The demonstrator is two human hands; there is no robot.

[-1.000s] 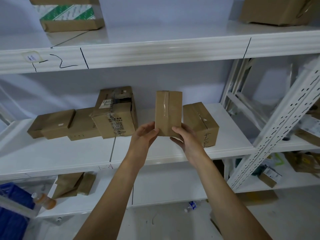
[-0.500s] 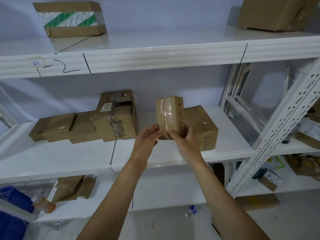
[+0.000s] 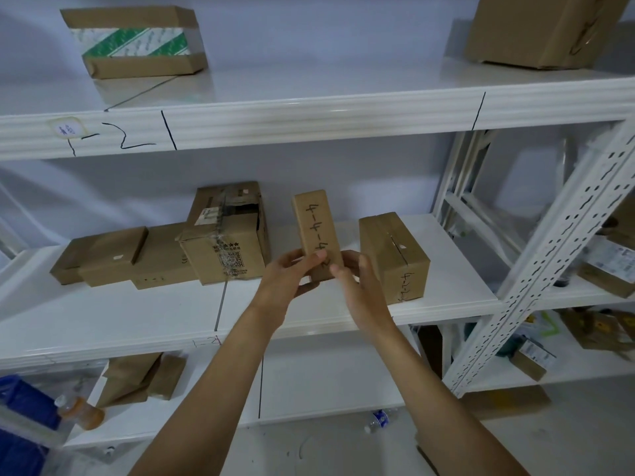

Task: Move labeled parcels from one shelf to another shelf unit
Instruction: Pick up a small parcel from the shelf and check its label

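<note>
Head view: the small parcel (image 3: pixel 318 235) has been turned since a moment ago, so its handwritten "4-4-" side now faces out instead of the taped one. Both hands clamp its lower end, left hand (image 3: pixel 292 274) and right hand (image 3: pixel 357 286), holding it upright over the middle shelf (image 3: pixel 137 321), just beside another labeled parcel (image 3: pixel 395 255) standing there.

White metal shelving (image 3: pixel 309 121) against a pale wall (image 3: pixel 326 39).
</note>
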